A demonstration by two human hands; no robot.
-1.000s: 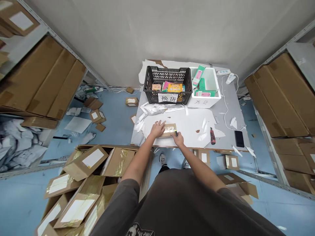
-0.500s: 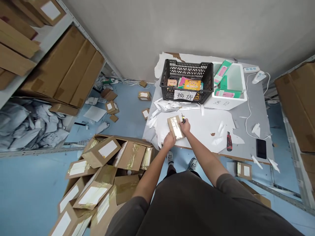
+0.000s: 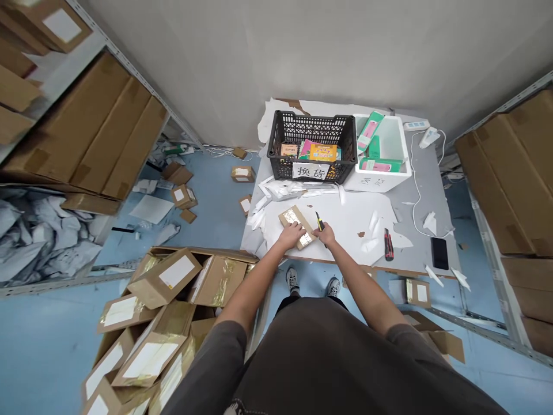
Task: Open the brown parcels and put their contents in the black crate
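A small cardboard box (image 3: 307, 214) with shiny tape and a white label lies slanted at the front of the table. My left hand (image 3: 291, 235) grips it across the top at its near left side, covering part of the label. In my right hand (image 3: 325, 234) is a yellow and black utility knife (image 3: 319, 220), its tip pointing away from me. The fingers of that hand are closed on the handle and come close to the box's right edge; whether they touch it I cannot tell.
Behind stand a black crate (image 3: 311, 167) and a white bin (image 3: 375, 183) with packaged goods. A red and black cutter (image 3: 388, 245) and a phone (image 3: 439, 253) lie on the right. Paper scraps (image 3: 280, 187) litter the table. Parcels (image 3: 181, 274) fill a large carton at lower left.
The box has tilted and turned, now lying lower on the table. My left hand has shifted from its near corner onto its top. The knife shows more fully in my right hand.
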